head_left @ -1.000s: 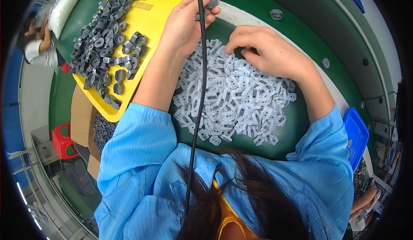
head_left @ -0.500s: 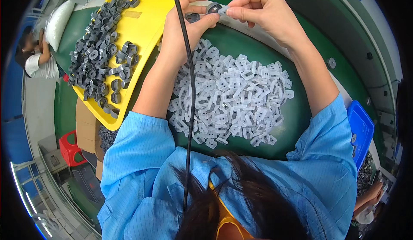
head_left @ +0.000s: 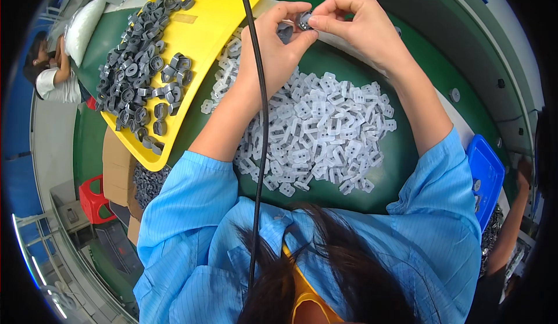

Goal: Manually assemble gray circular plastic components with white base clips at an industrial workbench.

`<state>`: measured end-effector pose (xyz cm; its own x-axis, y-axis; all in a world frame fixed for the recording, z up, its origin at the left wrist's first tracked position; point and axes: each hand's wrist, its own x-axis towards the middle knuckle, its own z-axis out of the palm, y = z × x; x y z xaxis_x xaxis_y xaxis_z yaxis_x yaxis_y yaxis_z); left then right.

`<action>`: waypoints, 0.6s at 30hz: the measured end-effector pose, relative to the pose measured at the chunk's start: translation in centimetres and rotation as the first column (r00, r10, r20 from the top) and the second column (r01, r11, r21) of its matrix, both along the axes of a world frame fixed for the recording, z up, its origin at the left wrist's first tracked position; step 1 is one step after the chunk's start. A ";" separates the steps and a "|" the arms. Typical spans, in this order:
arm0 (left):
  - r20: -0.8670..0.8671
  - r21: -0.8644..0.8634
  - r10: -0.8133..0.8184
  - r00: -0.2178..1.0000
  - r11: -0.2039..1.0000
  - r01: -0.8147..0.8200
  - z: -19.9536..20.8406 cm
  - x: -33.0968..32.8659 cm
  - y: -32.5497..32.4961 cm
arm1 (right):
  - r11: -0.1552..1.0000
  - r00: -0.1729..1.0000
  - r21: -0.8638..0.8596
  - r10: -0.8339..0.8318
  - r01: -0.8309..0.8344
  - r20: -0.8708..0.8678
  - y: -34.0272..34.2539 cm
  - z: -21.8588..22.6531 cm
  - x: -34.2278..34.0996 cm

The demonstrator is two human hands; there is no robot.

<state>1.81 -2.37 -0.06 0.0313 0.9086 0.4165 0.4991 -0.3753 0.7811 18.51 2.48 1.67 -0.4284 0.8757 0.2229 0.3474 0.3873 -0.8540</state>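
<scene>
My left hand [head_left: 270, 51] is closed around a small grey ring-shaped plastic part [head_left: 303, 20], held between fingertips and thumb. A second grey plastic part [head_left: 284, 33] sits lower in the same hand, against the fingers. My right hand [head_left: 363, 30] pinches at the right side of the first part, its thumb and forefinger touching it. Whether a white piece is seated inside cannot be made out. Below both hands spreads a heap of small translucent white plastic pieces [head_left: 317, 132]. A yellow tray [head_left: 200, 33] with many grey parts [head_left: 131, 71] lies to the left.
A black cable [head_left: 263, 109] hangs across the view in front of my left forearm. On the right is a blue tray [head_left: 488, 173]. A cardboard box [head_left: 119, 167] and red stool [head_left: 93, 199] stand at left. Another person [head_left: 55, 77] is far left; someone's arm [head_left: 511, 225] shows at right.
Both hands have shifted slightly right and nearer. The white piece that showed between my right fingers no longer stands out; those fingers now press against the grey part.
</scene>
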 end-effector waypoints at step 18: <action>0.129 -0.173 -0.176 0.976 0.965 0.197 0.5 -0.9 0.7 | 0.875 0.963 -0.430 0.128 -0.221 -0.235 0.3 0.2 1.2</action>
